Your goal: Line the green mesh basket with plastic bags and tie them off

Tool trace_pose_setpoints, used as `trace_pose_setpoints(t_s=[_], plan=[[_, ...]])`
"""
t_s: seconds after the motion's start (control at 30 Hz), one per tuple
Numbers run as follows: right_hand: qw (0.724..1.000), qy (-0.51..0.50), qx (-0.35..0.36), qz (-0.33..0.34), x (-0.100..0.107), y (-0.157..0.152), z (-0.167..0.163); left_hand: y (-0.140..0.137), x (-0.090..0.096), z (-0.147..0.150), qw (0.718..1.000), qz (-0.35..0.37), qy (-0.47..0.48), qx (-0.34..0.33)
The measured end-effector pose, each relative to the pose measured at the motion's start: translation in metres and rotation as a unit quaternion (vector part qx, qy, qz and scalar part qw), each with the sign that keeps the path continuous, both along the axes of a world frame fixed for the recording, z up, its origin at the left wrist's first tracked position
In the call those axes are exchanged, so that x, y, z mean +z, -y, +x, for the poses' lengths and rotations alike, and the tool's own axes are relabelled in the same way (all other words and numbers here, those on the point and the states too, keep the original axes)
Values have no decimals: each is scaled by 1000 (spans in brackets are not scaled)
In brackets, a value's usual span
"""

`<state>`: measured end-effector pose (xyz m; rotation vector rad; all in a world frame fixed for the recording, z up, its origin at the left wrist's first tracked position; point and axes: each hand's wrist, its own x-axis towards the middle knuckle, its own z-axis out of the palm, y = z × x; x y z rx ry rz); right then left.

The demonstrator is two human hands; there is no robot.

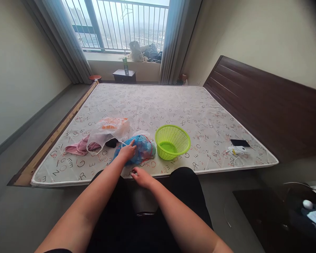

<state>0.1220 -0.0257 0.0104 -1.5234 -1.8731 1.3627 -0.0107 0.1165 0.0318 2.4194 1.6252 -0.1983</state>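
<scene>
Resting on a crinkly blue bag [138,149] near the mattress [173,105] edge, the left hand [127,151] lies open, index finger extended. The right hand [142,176] curls loosely at the edge, apparently empty. A round green mesh basket [172,141] sits just beside the bag.

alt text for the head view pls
A person's left hand rests on a blue plastic bag on a bare mattress, the right hand at the mattress edge. A green basket sits right of the bag, a white bag and pink cloth left.
</scene>
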Motion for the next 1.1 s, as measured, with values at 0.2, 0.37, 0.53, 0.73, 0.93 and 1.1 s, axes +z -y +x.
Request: trace_pose_setpoints(t_s=[0.2, 0.37, 0.53, 0.73, 0.93, 1.1], plan=[[999, -12, -16, 45, -2, -4, 4, -3, 7, 17, 996, 19, -3, 92], [969, -32, -152, 191, 11, -14, 28, 7, 40, 16, 990, 126, 63, 21], [886, 20, -292, 360, 66, -16, 51, 39, 73, 7, 953, 236, 154, -116], [907, 163, -210, 326, 113, -34, 71, 75, 110, 4, 879, 313, 247, -261], [904, 12, -324, 277, 161, -31, 107, 81, 147, 8, 951, 255, 171, -36], [849, -86, -393, 342, 224, -7, 126, 49, 150, 8, 972, 137, 134, 138]])
